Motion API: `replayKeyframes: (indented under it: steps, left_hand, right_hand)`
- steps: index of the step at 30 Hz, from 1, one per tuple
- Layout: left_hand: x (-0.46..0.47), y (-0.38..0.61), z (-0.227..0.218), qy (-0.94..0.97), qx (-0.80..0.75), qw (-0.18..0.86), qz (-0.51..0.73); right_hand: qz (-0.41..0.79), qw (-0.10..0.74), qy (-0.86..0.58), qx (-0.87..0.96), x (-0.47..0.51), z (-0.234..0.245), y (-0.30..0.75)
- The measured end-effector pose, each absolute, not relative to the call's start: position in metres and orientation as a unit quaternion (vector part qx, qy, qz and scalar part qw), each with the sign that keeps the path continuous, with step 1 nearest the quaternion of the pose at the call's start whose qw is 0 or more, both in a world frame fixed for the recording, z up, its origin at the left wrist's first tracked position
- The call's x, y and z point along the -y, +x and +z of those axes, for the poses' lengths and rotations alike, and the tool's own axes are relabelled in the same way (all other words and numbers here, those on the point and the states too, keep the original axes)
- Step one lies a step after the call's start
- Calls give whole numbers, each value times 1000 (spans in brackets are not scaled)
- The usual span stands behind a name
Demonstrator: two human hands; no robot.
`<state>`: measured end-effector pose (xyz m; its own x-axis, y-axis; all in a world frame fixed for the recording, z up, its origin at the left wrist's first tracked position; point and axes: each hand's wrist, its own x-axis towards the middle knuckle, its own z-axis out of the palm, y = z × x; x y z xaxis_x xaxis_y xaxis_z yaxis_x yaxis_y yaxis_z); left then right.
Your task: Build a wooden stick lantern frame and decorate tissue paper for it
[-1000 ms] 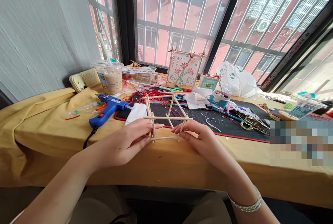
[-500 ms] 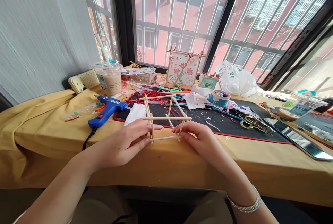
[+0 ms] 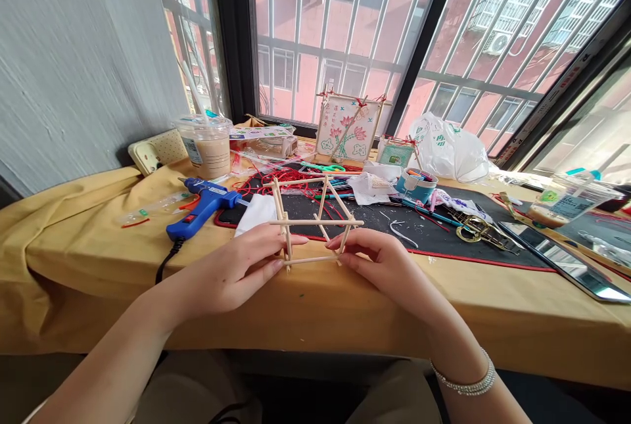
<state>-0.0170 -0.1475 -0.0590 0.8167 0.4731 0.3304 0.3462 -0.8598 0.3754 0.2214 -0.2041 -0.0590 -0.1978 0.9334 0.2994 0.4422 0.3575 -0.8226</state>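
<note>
A frame of thin wooden sticks (image 3: 315, 221), cube-shaped, stands on the yellow tablecloth (image 3: 89, 240) in front of me. My left hand (image 3: 236, 269) pinches its near left upright, thumb and fingers closed on the stick. My right hand (image 3: 382, 265) grips the near right corner, fingers curled around the joint. A silver bracelet (image 3: 468, 381) circles my right wrist. A blue glue gun (image 3: 200, 207) lies just left of the frame, its cord trailing off the table edge.
A black mat (image 3: 444, 233) holds red cord, scissors (image 3: 476, 230), pens and scraps. An iced drink cup (image 3: 207, 144), a painted paper lantern (image 3: 348, 128), a tape cup (image 3: 415, 185), a white plastic bag (image 3: 451, 148) and a second cup (image 3: 566, 204) stand behind. A dark tablet (image 3: 566, 259) lies right.
Both hands keep their hold on the stick frame, almost still. The view shifted slightly, so everything sits a little lower and left.
</note>
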Motion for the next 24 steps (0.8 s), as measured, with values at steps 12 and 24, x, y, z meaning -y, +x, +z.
replayKeyframes:
  steps: [12,24]
  left_hand:
    - [146,-15,-56,944,-220,146,195]
    - [147,-18,-57,944,-221,142,201]
  right_hand:
    - [327,416,-469,707,203,-61,224]
    - [298,412,-500,701,207,-57,219]
